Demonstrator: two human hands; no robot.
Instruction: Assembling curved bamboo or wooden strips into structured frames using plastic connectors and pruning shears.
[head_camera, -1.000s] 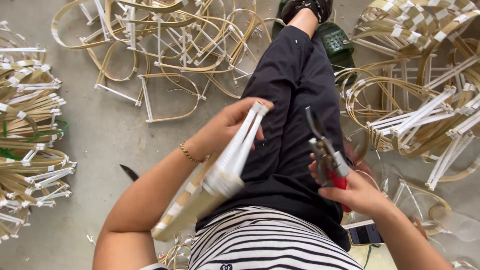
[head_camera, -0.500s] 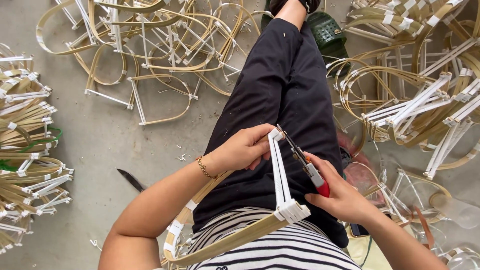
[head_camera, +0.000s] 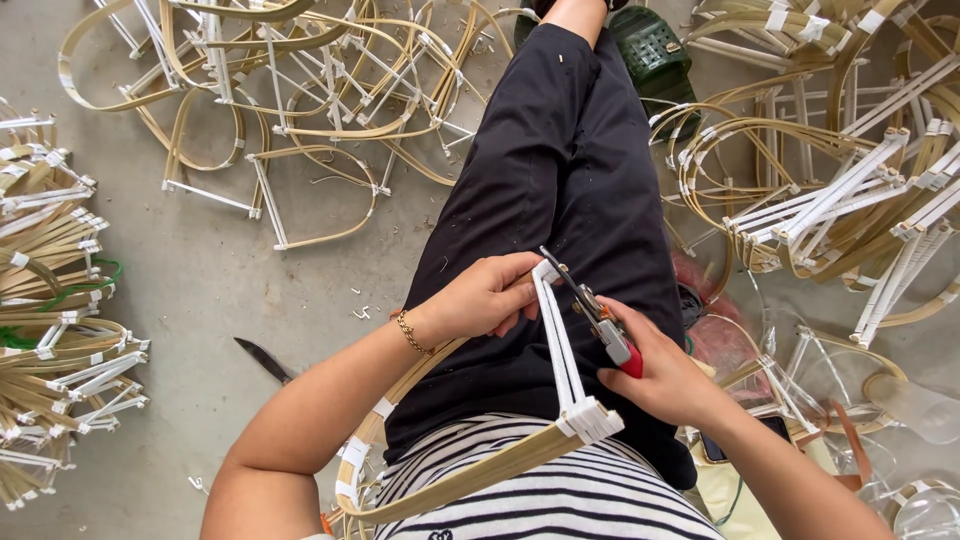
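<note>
The person sits on the floor (head_camera: 230, 290) with the legs (head_camera: 570, 200) stretched forward. A bamboo frame (head_camera: 560, 380) lies across the lap, between the left hand (head_camera: 485, 297) and the right hand (head_camera: 660, 375). The pliers (head_camera: 598, 318) are in the right hand, their tip at the frame's upper corner. A knife (head_camera: 262, 358) lies left of the left arm. Heaps of frames lie at the far left (head_camera: 50, 330), ahead (head_camera: 290, 90) and to the right (head_camera: 830, 170).
</note>
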